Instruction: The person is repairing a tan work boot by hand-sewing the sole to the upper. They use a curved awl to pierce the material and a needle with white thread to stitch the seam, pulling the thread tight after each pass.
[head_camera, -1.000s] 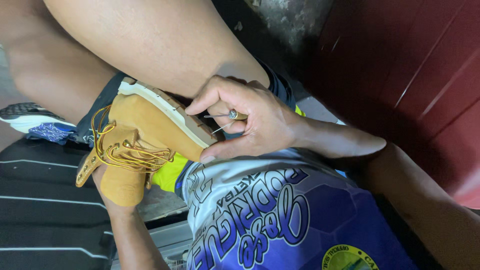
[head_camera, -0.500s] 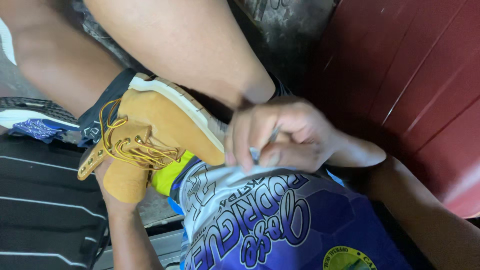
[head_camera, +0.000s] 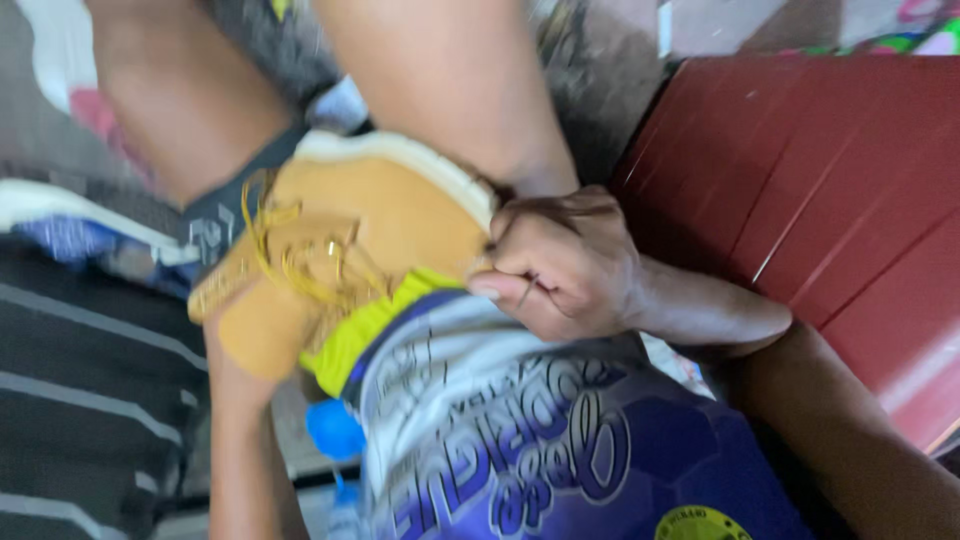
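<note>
The boot (head_camera: 370, 220) was tan with a cream sole and yellow laces (head_camera: 300, 265). The shirt (head_camera: 530, 450) was blue and white, trimmed neon yellow. The panel (head_camera: 820, 190) was dark red.

boot (head_camera: 370, 225) wedged between thigh (head_camera: 450, 90), shirt (head_camera: 520, 440)

We see the whole view smeared by motion blur. Our left hand is hidden behind the boot (head_camera: 350, 240), only its forearm showing. Our right hand (head_camera: 560, 265) is fisted at the sole; what it grips we cannot tell. The laces (head_camera: 300, 260) blur together.
</note>
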